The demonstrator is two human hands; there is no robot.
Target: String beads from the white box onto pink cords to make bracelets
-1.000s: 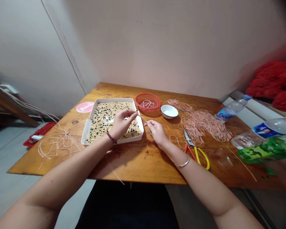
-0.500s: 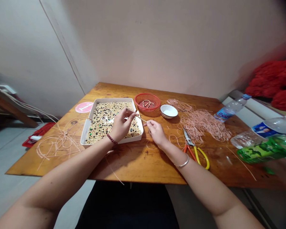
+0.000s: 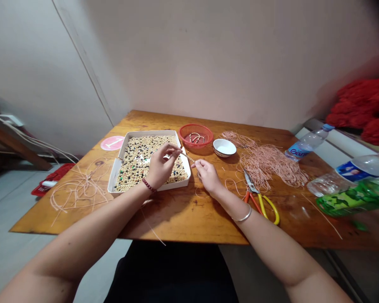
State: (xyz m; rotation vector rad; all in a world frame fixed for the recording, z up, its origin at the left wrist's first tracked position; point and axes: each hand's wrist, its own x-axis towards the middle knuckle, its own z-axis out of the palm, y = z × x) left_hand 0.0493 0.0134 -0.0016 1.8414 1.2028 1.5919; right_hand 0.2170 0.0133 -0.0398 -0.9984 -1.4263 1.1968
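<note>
A short string of beads (image 3: 188, 157) stretches between my two hands, tan with some darker beads. Over the right part of the bead tray, my left hand (image 3: 163, 165) pinches one end between thumb and fingertips. My right hand (image 3: 206, 172), just off the tray's right edge, is closed on the other end; a thin cord loops below it. The white tray (image 3: 149, 188) holds a layer of tan, black and a few green beads. Behind the hands stands a red mesh basket (image 3: 196, 143) with a beaded strand inside, and beside it a white bowl (image 3: 224, 148).
Pliers (image 3: 260, 201) with orange and yellow handles lie right of my right forearm. A heap of pink cord (image 3: 271, 164) spreads behind them. Plastic bottles (image 3: 353, 202) lie at the right. Loose cords (image 3: 82, 187) and a round pink sign (image 3: 112, 143) are on the left.
Both hands keep hold of the bead string in nearly the same place. The whole view has shifted very slightly; nothing else has visibly moved.
</note>
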